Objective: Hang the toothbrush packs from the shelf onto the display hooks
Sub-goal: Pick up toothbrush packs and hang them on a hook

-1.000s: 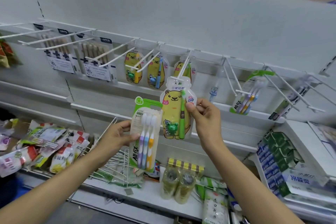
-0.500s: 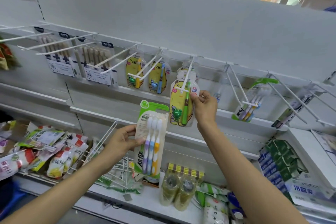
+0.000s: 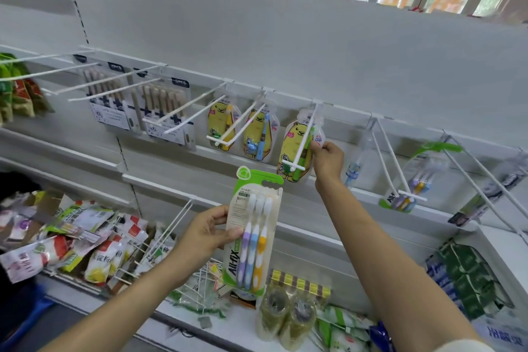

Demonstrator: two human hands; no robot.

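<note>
Gripping bear pack (image 3: 297, 148) right-handed (image 3: 328, 160); left hand (image 3: 205, 233) holds three-brush pack (image 3: 253, 240).

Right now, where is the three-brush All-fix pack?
In the left hand, the All-fix pack is held upright at centre, below the hooks and just lower-left of the yellow bear pack.

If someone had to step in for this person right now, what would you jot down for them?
Right hand: pinching the yellow bear toothbrush pack, already threaded on its hook and near the back.
Left hand: grip on the three-brush pack, held below the hooks, not hung.
Done: two other bear packs and another three-brush pack hang on hooks.
Left: release the bear pack, then probably hang the held one with its match on the right.
</note>
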